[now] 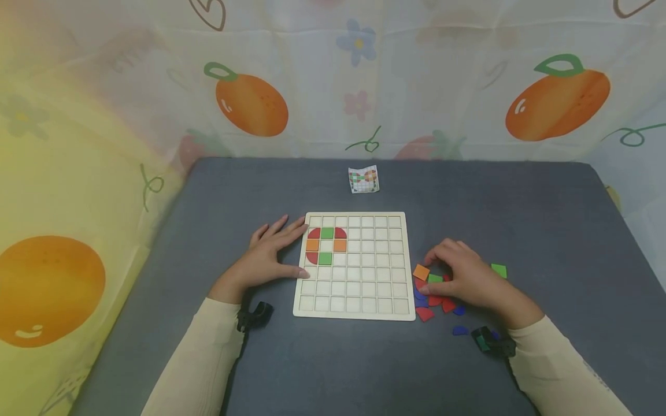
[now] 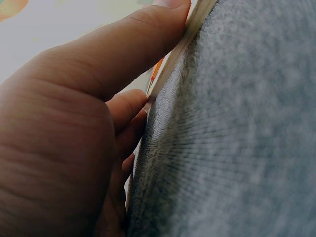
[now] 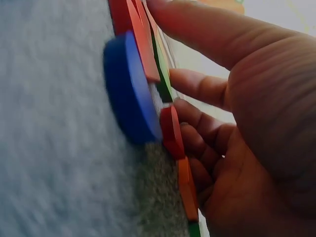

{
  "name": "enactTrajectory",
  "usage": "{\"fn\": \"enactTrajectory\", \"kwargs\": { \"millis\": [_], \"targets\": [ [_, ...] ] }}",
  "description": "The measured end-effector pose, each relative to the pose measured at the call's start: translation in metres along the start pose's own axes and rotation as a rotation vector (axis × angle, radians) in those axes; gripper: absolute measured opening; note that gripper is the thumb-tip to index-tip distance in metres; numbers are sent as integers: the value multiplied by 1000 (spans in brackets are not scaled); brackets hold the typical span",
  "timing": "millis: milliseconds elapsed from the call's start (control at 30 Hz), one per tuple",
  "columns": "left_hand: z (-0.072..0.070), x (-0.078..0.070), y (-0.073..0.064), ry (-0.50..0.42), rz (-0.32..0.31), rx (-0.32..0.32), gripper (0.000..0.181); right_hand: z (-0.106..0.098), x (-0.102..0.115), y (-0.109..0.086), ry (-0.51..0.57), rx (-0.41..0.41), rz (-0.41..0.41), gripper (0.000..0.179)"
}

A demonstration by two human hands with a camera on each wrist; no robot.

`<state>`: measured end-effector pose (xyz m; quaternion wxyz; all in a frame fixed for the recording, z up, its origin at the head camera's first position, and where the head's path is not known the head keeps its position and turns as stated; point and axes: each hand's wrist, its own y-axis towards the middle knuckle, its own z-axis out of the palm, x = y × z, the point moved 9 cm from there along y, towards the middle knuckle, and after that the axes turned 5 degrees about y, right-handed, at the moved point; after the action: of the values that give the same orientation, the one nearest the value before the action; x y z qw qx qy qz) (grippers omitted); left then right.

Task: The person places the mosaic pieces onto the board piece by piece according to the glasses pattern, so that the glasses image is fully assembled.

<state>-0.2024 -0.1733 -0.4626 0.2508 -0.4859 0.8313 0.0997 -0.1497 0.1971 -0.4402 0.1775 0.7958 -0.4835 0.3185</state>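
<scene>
Board (image 1: 366, 273) lies on grey cloth (image 1: 338, 370) before fruit-print curtain (image 1: 416, 86), left fingers (image 1: 290, 234) spread, right fingers (image 1: 442, 252) bent, grip unclear.

Just right of left hand (image 1: 262, 261), touching it: board (image 1: 373, 289). On board, near left hand: seven tiles (image 1: 326, 233), in left columns. Under right hand (image 1: 468, 280) and left of it: loose tiles (image 1: 435, 301). Just beyond right hand: lone tile (image 1: 499, 270). Before right hand: chip (image 1: 460, 330). Beyond and between both hands, past board: card (image 1: 363, 181). Under all: table (image 1: 364, 370).
</scene>
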Motion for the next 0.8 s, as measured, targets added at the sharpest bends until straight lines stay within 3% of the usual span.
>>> {"fn": "enactTrajectory", "kwargs": {
  "millis": [300,533,667,800],
  "targets": [
    [1,0,0,-5,-14,4,114,4,-5,2,-9,-14,81,43],
    [1,1,0,2,-8,3,114,-4,-6,1,31,-50,76,43],
    [1,1,0,1,-9,2,114,-10,-13,0,40,-84,114,46],
    [2,2,1,-2,-12,5,114,-13,-17,0,31,-84,153,35]
  ]
}}
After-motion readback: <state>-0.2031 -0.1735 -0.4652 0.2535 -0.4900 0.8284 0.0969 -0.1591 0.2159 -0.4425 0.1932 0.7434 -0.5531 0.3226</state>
